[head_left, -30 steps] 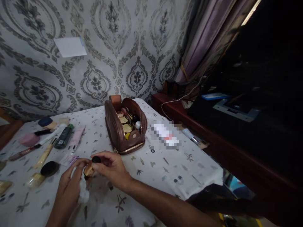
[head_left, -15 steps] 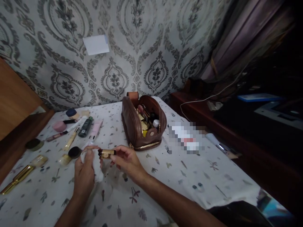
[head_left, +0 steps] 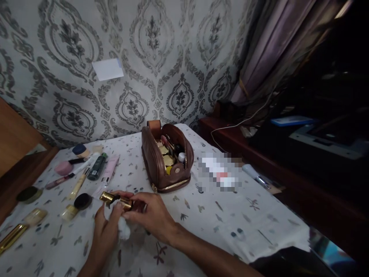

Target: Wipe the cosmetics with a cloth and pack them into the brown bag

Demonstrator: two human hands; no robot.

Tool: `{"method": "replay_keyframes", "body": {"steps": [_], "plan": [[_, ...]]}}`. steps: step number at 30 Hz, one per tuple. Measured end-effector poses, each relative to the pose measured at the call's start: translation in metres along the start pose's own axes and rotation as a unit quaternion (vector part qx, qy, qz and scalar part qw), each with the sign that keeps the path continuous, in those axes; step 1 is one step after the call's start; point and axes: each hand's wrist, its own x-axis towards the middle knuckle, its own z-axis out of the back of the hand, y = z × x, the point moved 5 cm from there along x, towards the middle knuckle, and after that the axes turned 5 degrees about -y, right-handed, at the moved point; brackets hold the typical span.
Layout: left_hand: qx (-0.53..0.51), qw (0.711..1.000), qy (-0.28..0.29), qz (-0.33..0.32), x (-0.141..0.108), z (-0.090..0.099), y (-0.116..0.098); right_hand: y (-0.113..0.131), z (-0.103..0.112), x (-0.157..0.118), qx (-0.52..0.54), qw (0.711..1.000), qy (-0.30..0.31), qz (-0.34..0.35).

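In front of me a small gold and dark brown cosmetic tube (head_left: 107, 197) lies level between both hands. My left hand (head_left: 107, 225) is closed around a crumpled white wipe (head_left: 123, 229) and presses it against the tube's middle. The fingers of my right hand (head_left: 154, 211) pinch the tube's right end. Fingers and wipe cover part of the tube, so its exact kind is hard to tell. Just beyond the hands stands a brown toiletry bag (head_left: 151, 161), unzipped, with several cosmetics inside. A black-lidded jar (head_left: 83, 201) is close to my left hand.
Several cosmetics lie to the left, among them a dark green bottle (head_left: 97, 167), a pink tube (head_left: 110, 168), a pink jar (head_left: 63, 168) and a gold container (head_left: 13, 236). On the right are a blurred-out item (head_left: 219, 172) and a brush (head_left: 256, 176) by the table edge.
The tube now lies across the wipe with its gold left end showing past my left fingers; before, its left end met the wipe. The view has shifted slightly right and up.
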Motion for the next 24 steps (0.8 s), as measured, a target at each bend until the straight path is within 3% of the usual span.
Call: {"method": "replay_keyframes", "body": {"steps": [2,5,7,9,11,14,18,21,24], "plan": [[-0.019,0.999,0.016,-0.028,-0.003,-0.004,-0.005,0.014,0.011,-0.002,-0.080,0.996,-0.012,0.039],[0.002,0.997,0.020,-0.076,-0.009,-0.008,-0.010,0.035,0.028,-0.005,-0.109,0.989,-0.027,0.094],[0.053,0.985,0.090,-0.134,-0.012,-0.016,-0.013,0.047,0.041,-0.007,-0.093,0.988,-0.033,0.118],[0.109,0.948,0.207,-0.215,-0.017,-0.028,-0.015,0.060,0.053,-0.009,-0.074,0.988,-0.009,0.138],[0.153,0.903,0.280,-0.288,-0.022,-0.037,-0.019,0.072,0.063,-0.010,-0.077,0.982,0.044,0.167],[0.177,0.870,0.287,-0.361,-0.027,-0.048,-0.038,0.085,0.082,-0.011,-0.104,0.971,0.100,0.192],[0.153,0.849,0.329,-0.383,-0.034,-0.075,-0.073,0.093,0.113,-0.013,-0.157,0.959,0.130,0.196],[0.186,0.840,0.339,-0.381,-0.030,-0.093,-0.086,0.102,0.141,-0.011,-0.175,0.957,0.064,0.224],[0.312,0.794,0.338,-0.396,-0.022,-0.111,-0.081,0.105,0.172,0.001,-0.194,0.949,-0.119,0.217]]}}
